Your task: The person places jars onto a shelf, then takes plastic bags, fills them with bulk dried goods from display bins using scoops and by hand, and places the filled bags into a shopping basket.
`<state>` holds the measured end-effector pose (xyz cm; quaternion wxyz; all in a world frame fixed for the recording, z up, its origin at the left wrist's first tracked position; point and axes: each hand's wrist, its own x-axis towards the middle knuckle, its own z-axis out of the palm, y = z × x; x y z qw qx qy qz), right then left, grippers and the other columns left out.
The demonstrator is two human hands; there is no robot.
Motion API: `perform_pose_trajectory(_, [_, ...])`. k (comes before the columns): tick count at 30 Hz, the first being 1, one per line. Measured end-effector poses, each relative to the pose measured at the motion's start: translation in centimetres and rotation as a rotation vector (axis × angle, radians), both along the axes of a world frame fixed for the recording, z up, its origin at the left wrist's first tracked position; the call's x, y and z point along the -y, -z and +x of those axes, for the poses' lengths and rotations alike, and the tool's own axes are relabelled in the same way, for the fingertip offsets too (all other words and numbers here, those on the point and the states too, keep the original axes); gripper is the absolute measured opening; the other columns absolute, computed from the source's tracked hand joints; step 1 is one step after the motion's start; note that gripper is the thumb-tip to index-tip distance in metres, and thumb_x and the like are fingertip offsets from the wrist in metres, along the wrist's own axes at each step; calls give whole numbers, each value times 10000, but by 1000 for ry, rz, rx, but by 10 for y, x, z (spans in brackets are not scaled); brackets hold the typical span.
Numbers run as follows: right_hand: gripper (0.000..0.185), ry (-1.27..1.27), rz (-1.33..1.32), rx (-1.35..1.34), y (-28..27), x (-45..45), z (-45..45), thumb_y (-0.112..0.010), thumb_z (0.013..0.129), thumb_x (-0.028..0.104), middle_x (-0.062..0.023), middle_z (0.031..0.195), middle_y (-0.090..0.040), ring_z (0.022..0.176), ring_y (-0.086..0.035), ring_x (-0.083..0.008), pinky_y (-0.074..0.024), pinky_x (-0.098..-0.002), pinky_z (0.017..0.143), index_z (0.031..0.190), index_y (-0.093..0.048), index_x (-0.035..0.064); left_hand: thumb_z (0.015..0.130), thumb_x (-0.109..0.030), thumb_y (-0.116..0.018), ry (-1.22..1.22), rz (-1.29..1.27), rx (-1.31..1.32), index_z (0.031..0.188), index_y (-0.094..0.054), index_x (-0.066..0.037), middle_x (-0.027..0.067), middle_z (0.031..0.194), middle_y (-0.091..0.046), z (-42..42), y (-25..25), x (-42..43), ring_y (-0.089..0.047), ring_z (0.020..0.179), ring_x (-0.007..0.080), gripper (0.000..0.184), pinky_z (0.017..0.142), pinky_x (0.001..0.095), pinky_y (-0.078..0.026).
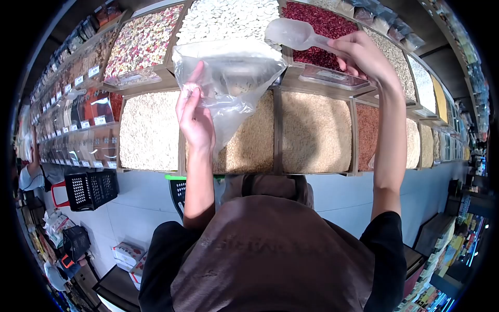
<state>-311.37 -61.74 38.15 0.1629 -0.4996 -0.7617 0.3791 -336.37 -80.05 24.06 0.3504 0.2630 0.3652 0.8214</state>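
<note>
My left hand [196, 117] is closed on the edge of a clear plastic bag [236, 78]. The bag hangs with its wide mouth spread over the front of a bin of large white beans [228, 18]; whether anything lies inside it I cannot tell. With its fingers wrapped round the handle, my right hand [364, 52] holds a translucent plastic scoop [291, 34]. The scoop's bowl points left, above the bin of dark red kidney beans [314, 16] and near the bag's upper right corner. No beans show in the scoop.
A front row of bins holds pale grains [148, 132], tan grains [317, 130] and reddish grains [367, 130]. Mixed coloured pieces [143, 39] fill a bin at the upper left. Behind me on the floor stands a black shopping basket [92, 190]. Another person's arm [35, 151] shows far left.
</note>
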Motion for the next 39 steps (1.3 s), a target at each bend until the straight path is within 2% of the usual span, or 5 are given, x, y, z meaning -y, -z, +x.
perform_pose_trajectory(6, [352,-64,-50,121,61,-55,-54,-576,933,216,-12,480,-503,358,-374,-70,-235,-260,337,649,-632,17,954,-135,-532,-7,32,-38,803,-528,-47,240,1456,-470,-2,3,4,-457,1329,254,175,1070,386,-391])
perform_pose_trajectory(11, [309,-11,-305,-132,108,-81,-105,-527,982,229,35,549,-481,402,-314,-35,-214,-233,350,903,-643,-46,954,-131,-531,-26,12,-1,797,-517,-46,235,1462,-465,-4,-1,9,-460,1316,253,179,1074,381,-379])
perform_pose_trajectory(18, [280,47,-518,-487,150,-74,-105,-509,988,182,-20,637,-506,425,-300,-38,-222,-227,372,956,-602,-79,969,-213,-508,-21,-4,-53,915,-555,-46,185,1487,-458,-5,1,16,-370,1418,302,182,1180,498,-222])
perform_pose_trajectory(34, [336,104,-432,-639,112,-33,-44,-558,985,246,14,601,-501,371,-292,-7,-189,-182,321,1014,-639,-79,975,-147,-520,-23,-5,-35,829,-554,-66,204,1461,-478,2,0,5,-386,1405,311,170,1127,419,-296])
perform_pose_trajectory(39, [353,68,-393,-662,86,-15,-21,-560,987,247,2,593,-541,347,-314,-6,-206,-173,301,1041,-646,-91,972,-148,-546,-26,-13,-8,1004,-626,-17,188,1466,-479,1,-2,7,-400,1394,269,156,1135,385,-282])
